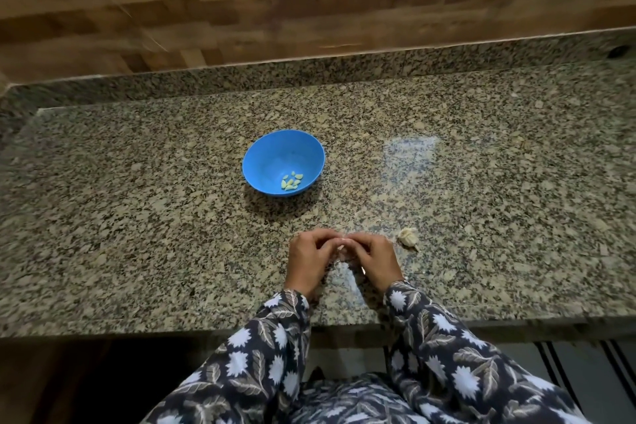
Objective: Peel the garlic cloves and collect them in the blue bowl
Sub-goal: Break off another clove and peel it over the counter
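At the counter's near edge, the left hand [309,258] and right hand [373,260] meet knuckle to knuckle. Their fingers are curled and the tips of both pinch a small pale clove [342,246] between them. Most of it is hidden, so how much skin it has on cannot be told.

The task looks partly done. The bowl [272,155] stands at 11 o'clock from the hands, well apart from them, with a small heap of peeled cloves [292,181] at its bottom. A garlic clump [408,237] lies on the counter [137,217] at 2 o'clock, just beside the right hand, so more peeling probably remains. The pinched clove has yet to reach the bowl.

The bowl is round and deep with sloping walls, smooth and blue, and looks like plastic. The peeled cloves are little curved wedges, pale yellow-green and bare. The clump is lumpy, off-white and papery, with a loose flake at its near side. The counter is polished speckled granite, hard and slick, with a patch of glare at 1 o'clock. Beyond it, at 12 o'clock, rises a wood-block wall [103,27]. The sleeves [275,337] are soft dark cloth printed with leaves.
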A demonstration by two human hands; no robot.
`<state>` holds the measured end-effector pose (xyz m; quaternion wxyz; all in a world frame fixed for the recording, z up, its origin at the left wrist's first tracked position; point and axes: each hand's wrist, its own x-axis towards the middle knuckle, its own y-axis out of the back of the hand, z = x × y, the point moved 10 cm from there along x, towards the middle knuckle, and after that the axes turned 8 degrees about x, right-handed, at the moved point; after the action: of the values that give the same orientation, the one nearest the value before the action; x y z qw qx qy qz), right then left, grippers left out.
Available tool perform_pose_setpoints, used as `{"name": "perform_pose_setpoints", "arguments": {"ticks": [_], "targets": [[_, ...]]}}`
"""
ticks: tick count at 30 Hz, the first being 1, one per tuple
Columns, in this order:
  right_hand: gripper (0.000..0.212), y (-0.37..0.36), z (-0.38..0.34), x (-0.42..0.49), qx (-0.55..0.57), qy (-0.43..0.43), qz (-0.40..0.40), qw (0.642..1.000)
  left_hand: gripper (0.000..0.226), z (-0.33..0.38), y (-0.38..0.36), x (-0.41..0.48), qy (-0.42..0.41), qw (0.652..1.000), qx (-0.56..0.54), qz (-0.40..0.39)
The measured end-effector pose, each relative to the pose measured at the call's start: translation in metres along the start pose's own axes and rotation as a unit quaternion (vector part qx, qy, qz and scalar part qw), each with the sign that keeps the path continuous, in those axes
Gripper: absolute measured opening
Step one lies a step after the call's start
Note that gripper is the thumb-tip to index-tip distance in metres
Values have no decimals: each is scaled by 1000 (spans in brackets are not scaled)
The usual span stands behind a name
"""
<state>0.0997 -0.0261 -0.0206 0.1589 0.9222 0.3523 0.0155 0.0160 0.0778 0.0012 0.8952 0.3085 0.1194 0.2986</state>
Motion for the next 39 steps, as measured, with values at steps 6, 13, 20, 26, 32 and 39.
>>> {"name": "perform_pose_setpoints", "arguments": {"ticks": [6, 13, 20, 26, 32, 39], "targets": [[22, 0, -1, -4, 4, -3, 4, 1000, 12, -9, -1, 3, 52, 999, 3, 12], [19, 0, 13, -1, 116, -57, -11, 992, 13, -10, -6, 7, 46, 999, -10, -26], [13, -3, 4, -2, 147, -63, -34, 987, 9, -9, -3, 9, 70, 996, -45, -21], [15, 4, -4, -4, 41, -32, -12, 999, 8, -10, -7, 7, 76, 995, -65, -19], [18, 10, -12, -6, -36, -10, 20, 999, 10, 2, -9, 3, 43, 998, -37, -23], [23, 3, 10, -6, 227, -125, -22, 966, 14, 5, 0, 7, 17, 998, -56, -10]]}}
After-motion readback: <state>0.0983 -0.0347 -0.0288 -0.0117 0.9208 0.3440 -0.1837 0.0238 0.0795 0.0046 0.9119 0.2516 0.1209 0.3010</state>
